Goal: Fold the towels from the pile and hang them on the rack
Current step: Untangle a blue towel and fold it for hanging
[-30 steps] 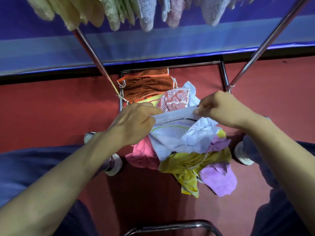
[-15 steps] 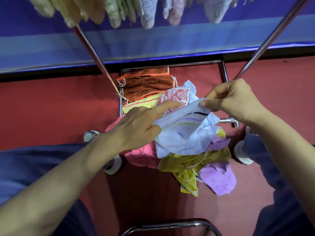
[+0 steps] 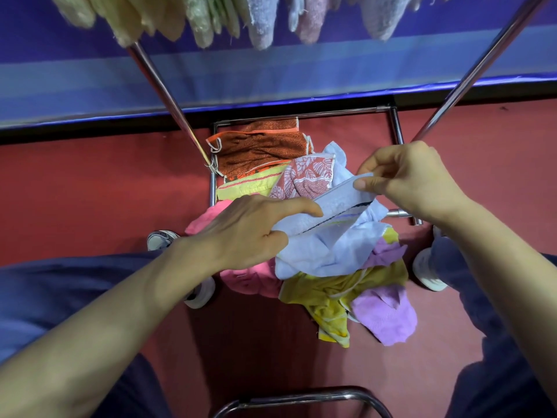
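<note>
Towel pile (image 3: 304, 236) on floor (image 3: 90, 191) under rack (image 3: 162, 82)

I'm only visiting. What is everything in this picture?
hung towels: several, pale yellow, green, blue, pink; top edge, on the rack
rack: one, shiny metal; poles slanting to a floor frame
blue towel: one, light blue; top of pile
brown towel: one, brown, orange edge; back of pile
striped towel: one, yellow-green; beside the brown towel
leaf towel: one, red and white; behind blue towel
pink towel: one, pink; pile's left
yellow towel: one, yellow; pile's front
purple towel: at least one, lilac; front right
shoes: two, white; either side of pile
left hand: one; pinches blue towel
right hand: one; pinches blue towel's edge
</note>
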Demonstrator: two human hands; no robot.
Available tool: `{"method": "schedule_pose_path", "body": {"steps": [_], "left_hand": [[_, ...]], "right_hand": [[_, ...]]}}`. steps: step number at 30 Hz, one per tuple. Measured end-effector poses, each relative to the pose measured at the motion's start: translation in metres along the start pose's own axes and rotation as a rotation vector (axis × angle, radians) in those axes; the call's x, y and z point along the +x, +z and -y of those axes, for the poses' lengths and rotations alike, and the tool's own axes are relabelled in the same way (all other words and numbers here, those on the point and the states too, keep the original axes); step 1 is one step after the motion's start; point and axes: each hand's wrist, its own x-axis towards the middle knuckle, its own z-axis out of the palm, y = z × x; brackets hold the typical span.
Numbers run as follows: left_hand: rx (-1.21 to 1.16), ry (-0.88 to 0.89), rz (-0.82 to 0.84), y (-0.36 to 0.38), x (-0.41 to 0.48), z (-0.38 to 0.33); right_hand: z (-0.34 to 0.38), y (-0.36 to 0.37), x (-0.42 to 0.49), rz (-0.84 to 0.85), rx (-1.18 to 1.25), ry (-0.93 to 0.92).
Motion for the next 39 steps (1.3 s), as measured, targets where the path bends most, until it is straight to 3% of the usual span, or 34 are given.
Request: {"method": "schedule_pose_path", "body": {"steps": [9, 18, 27, 36, 39], "left_hand": [[0.012, -0.054, 0.053, 0.001, -0.001, 0.0], [-0.037, -0.09, 0.081, 0.001, -0.002, -0.002], [-0.366, -0.358, 0.07, 0.014, 0.007, 0.005], [-0.781, -0.509, 0.028, 0.02, 0.013, 0.001], [-0.812, -0.514, 0.04, 0.019, 0.012, 0.0]], "right_hand": [[0.0, 0.003, 0.0, 0.08, -0.217, -0.176], [-0.003, 0.004, 0.001, 0.082, -0.271, -0.248], [0.01, 0.015, -0.006, -0.001, -0.091, -0.161], [0.029, 0.069, -0.037, 0.12, 0.141, -0.188], [0.029, 0.076, -0.039, 0.115, 0.198, -0.148]]}}
